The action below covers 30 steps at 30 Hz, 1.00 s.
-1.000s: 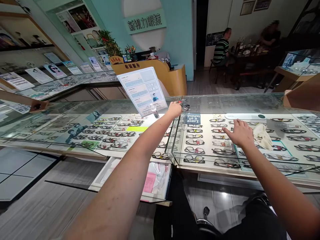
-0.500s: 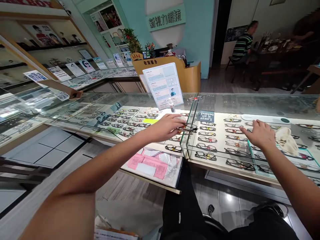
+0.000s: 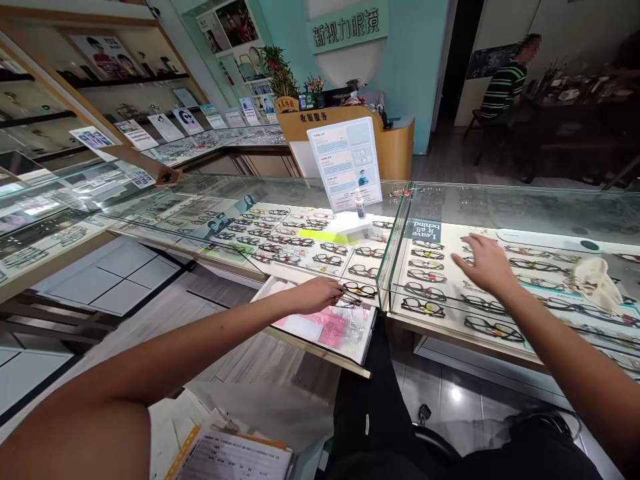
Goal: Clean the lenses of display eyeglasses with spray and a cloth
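Note:
My left hand (image 3: 321, 295) is closed on a pair of eyeglasses (image 3: 350, 303), over the inner end of a pulled-out drawer (image 3: 320, 352). Pink slips (image 3: 331, 329) and clear plastic bags (image 3: 354, 328) lie in that drawer. Just beyond my fingers, a black-framed pair of glasses (image 3: 360, 289) sits in the front row of the lit display case. My right hand (image 3: 484, 265) lies with fingers spread on the glass top of the right-hand case (image 3: 460, 200), above rows of spectacle frames. A cream cloth (image 3: 595, 281) rests to its right.
A printed sign (image 3: 345, 163) and a small bottle (image 3: 361, 207) stand on the counter. Behind are a wooden cashier desk (image 3: 400, 150) and a seated person (image 3: 503, 90). Papers (image 3: 230, 457) lie low by my left side. A chair caster (image 3: 424, 413) shows below.
My left hand has come down and toward me, carrying the eyeglasses from above the case to the drawer. My right hand has shifted slightly left in view, as the view has turned a little.

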Tool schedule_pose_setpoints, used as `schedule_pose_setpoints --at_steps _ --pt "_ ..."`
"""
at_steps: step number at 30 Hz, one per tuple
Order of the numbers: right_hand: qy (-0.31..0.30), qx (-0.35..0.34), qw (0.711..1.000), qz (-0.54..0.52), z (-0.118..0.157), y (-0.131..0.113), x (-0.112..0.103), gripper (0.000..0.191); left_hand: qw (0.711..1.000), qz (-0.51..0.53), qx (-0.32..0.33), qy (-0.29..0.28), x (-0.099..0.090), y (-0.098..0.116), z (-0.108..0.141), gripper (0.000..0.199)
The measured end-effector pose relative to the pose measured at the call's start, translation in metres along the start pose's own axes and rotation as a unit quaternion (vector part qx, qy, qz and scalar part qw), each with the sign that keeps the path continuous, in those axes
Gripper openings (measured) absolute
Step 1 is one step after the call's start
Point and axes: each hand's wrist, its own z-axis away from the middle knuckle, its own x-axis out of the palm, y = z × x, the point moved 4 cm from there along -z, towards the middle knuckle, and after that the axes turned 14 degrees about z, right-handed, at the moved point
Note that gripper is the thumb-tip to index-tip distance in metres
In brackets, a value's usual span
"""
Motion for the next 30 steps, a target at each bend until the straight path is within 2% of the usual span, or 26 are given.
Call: schedule_pose_setpoints --at_steps 3,4,7,10,14,17,21,25,30 --pt "-0.014 -0.085 0.996 -0.021 -0.019 -0.062 -0.003 0.072 0.999 -0.020 -0.025 0.002 0.023 -0.030 -0.016 0.036" --pt "-0.017 -0.093 0.995 -0.028 -0.024 -0.076 -0.004 0.071 0.998 -0.039 -0.042 0.010 0.028 -0.041 -0.023 0.040" --pt "-0.026 -0.082 0.995 -0.049 -0.033 -0.097 -0.006 0.075 0.992 -0.083 -0.089 0.021 0.036 -0.072 -0.044 0.047" --pt "-0.020 -0.080 0.995 -0.062 -0.034 -0.098 -0.006 0.076 0.987 -0.107 -0.109 0.047 0.031 -0.100 -0.065 0.052" --pt "-0.018 -0.073 0.995 -0.062 -0.033 -0.094 -0.006 0.074 0.975 -0.151 -0.116 0.112 0.015 -0.135 -0.090 0.059" --pt "-0.015 -0.074 0.995 -0.064 -0.033 -0.096 -0.005 0.073 0.963 -0.158 -0.161 0.148 0.012 -0.163 -0.107 0.062" --pt "-0.007 -0.075 0.995 -0.062 -0.034 -0.097 -0.004 0.073 0.957 -0.129 -0.207 0.159 0.017 -0.195 -0.137 0.061" --pt "-0.008 -0.074 0.995 -0.062 -0.034 -0.097 -0.006 0.072 0.951 -0.108 -0.231 0.175 0.014 -0.228 -0.167 0.063" --pt "-0.014 -0.075 0.995 -0.063 -0.035 -0.098 -0.008 0.070 0.948 -0.085 -0.261 0.163 0.015 -0.268 -0.190 0.063"
